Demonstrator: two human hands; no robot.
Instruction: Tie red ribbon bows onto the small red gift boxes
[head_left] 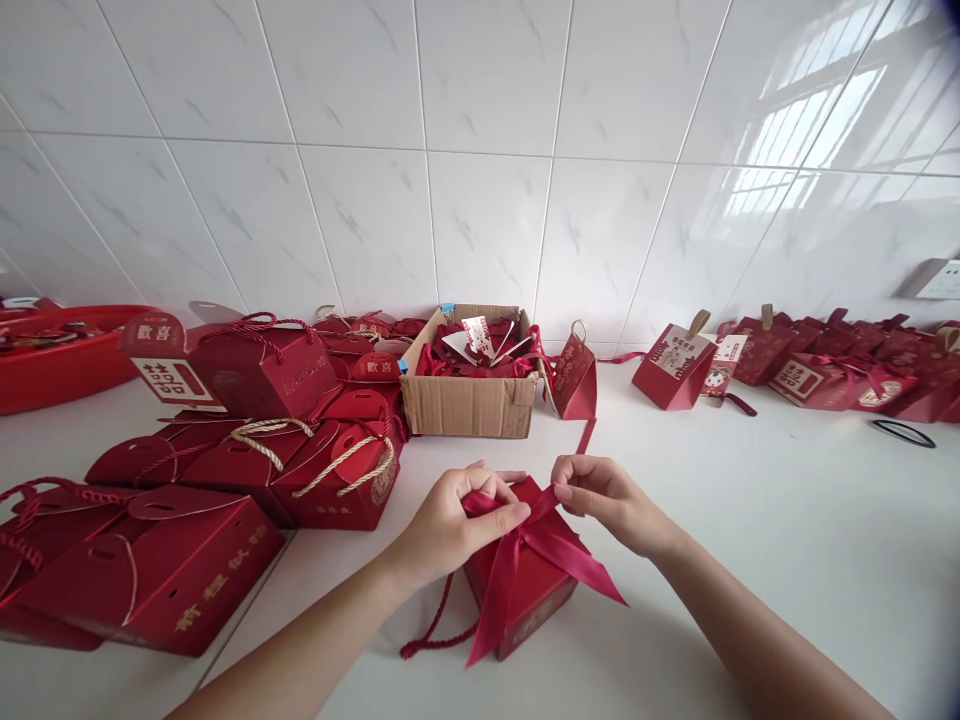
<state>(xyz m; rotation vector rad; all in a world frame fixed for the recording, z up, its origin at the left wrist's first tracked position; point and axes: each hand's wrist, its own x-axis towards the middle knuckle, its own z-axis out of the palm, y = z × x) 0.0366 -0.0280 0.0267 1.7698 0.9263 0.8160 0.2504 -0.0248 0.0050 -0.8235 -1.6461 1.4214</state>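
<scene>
A red box (534, 590) stands on the white table in front of me, with a glossy crimson ribbon (504, 600) tied in a bow on its top. The ribbon's two tails hang over the box, one toward me and one to the right. My left hand (469, 515) pinches the left loop near the knot, thumb against fingers. The right loop is held between the thumb and fingers of my right hand (600, 497). From the box's left side a dark red twisted cord (439, 640) trails onto the table.
Red gift boxes (225, 490) are stacked at the left, near a red basin (67, 360). A cardboard box (469, 405) of ribbons and tags stands behind my hands. More red boxes (847, 380) and a black ring (904, 432) lie at the right, by the tiled wall.
</scene>
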